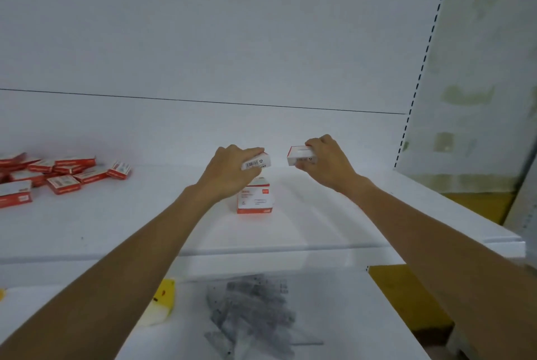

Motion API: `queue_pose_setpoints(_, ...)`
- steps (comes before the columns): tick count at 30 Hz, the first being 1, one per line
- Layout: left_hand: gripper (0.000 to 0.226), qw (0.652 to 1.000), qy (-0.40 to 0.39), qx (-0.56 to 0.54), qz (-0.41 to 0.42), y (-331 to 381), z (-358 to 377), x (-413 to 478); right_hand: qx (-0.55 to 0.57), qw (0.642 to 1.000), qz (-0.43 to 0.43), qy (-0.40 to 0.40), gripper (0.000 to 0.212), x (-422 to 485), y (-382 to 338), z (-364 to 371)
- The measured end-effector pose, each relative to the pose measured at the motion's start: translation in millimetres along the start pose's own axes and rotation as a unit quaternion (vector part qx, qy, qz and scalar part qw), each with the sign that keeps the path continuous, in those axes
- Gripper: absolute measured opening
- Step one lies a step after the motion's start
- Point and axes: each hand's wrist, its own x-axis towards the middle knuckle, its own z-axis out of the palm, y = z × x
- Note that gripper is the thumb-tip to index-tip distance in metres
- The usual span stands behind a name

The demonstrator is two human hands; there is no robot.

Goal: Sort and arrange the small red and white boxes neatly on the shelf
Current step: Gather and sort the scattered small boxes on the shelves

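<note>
On the white shelf (319, 214) a red and white box (255, 199) lies flat near the middle. My left hand (229, 170) grips a second small box (258, 162) just above the far end of that one. My right hand (328, 162) holds a third box (300, 156) in the air to the right, apart from the other two. A loose pile of several red and white boxes (58, 175) lies scattered at the shelf's left end.
The shelf's back panel (203, 54) rises behind the boxes, and a perforated upright (418, 83) bounds it on the right. A lower shelf holds a yellow and white item (161, 300) and clear packets of grey parts (255, 310).
</note>
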Motion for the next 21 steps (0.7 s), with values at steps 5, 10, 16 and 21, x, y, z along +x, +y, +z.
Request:
queue_pose_setpoints(5,0.042,0.996,-0.001,0.041,-0.083,-36.5,5.4,-8.7,-0.009,0.999,0.004,-0.038,0.050,-2.1,1.7,33.3)
queue_pose_setpoints(10,0.045,0.985,-0.082,0.069,-0.133,-52.5,15.8,-21.0,-0.090,0.973,0.054,-0.204,0.040,-2.0,9.0,53.2)
queue_pose_setpoints(16,0.048,0.989,-0.121,0.002,-0.084,-37.2,16.8,-20.6,-0.083,0.962,0.053,-0.254,0.049,0.1,5.7,52.2)
queue_pose_setpoints(21,0.058,0.985,-0.090,0.043,-0.137,-44.7,-5.3,-36.3,0.019,0.986,0.006,-0.168,0.057,11.9,-16.7,41.1)
